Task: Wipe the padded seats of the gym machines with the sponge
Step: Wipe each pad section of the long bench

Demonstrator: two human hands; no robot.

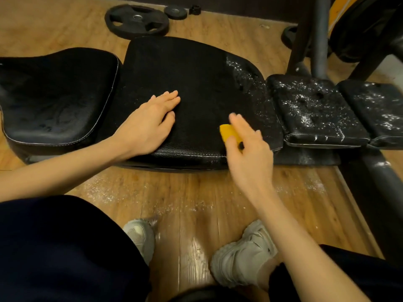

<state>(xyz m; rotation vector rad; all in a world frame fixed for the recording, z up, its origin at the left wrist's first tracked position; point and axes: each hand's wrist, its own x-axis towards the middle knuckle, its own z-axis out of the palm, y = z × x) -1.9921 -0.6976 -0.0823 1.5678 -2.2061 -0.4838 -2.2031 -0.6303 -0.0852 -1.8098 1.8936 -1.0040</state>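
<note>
The middle seat pad (196,83) is black grained leather-like cover, matt over most of its face, with a stitched seam along the near edge and white wet-looking flecks toward its right side. The left pad (56,94) is the same black cover but smoother and faintly glossy, edged with pale stitching. The small pad (314,110) to the right is shiny black, dimpled, and thickly speckled with white foam or droplets. The sponge (229,132) is yellow, soft and matt. The floor (218,192) is wood-look plank, warm brown with a slight sheen, dusted with white specks. The weight plate (137,21) looks matt black rubber with a metal centre.
</note>
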